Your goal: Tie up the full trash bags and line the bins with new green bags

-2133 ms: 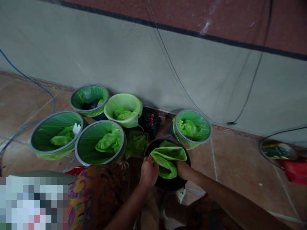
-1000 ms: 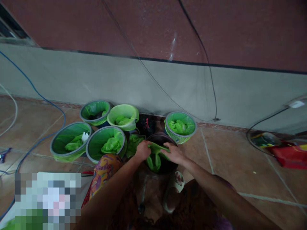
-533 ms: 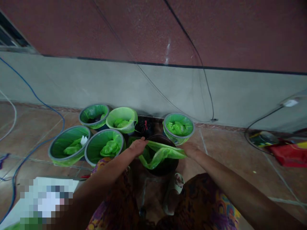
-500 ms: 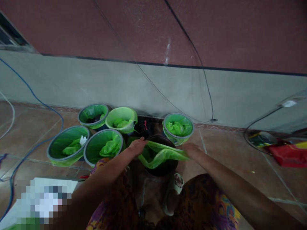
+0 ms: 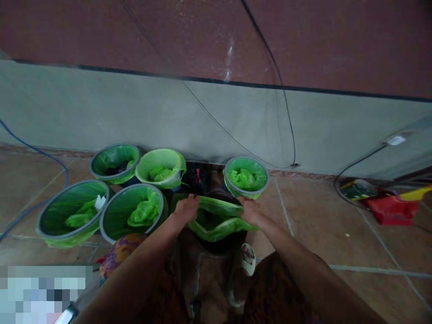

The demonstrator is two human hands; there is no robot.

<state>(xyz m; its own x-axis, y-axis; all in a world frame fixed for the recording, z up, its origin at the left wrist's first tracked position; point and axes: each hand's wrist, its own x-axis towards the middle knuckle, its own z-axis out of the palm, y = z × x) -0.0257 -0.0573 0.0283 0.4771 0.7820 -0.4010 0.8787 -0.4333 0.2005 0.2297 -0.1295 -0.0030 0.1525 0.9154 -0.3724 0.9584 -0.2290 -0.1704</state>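
Observation:
A green plastic bin bag (image 5: pixel 216 231) is stretched between my two hands, its mouth spread apart. It hangs over a dark round bin (image 5: pixel 219 246) standing on the floor between my feet. My left hand (image 5: pixel 187 208) is closed on the bag's left edge. At the opposite edge, my right hand (image 5: pixel 249 210) also grips the bag. Just behind the bin is a green-lined bin (image 5: pixel 248 177) with a grey rim and a crumpled green bag inside. The bag and my hands hide much of the dark bin's rim.
Several bins lined in green stand to the left, among them a grey-rimmed bin (image 5: pixel 164 211). A black bundle with a red tie (image 5: pixel 198 176) lies by the wall. Black cable (image 5: pixel 351 164), a red bag (image 5: pixel 393 209) and blue hose (image 5: pixel 64 173) lie at the sides.
My right hand has come left and a little up, nearer my left hand. The bag's mouth gapes wider in the middle. The camera view has shifted slightly.

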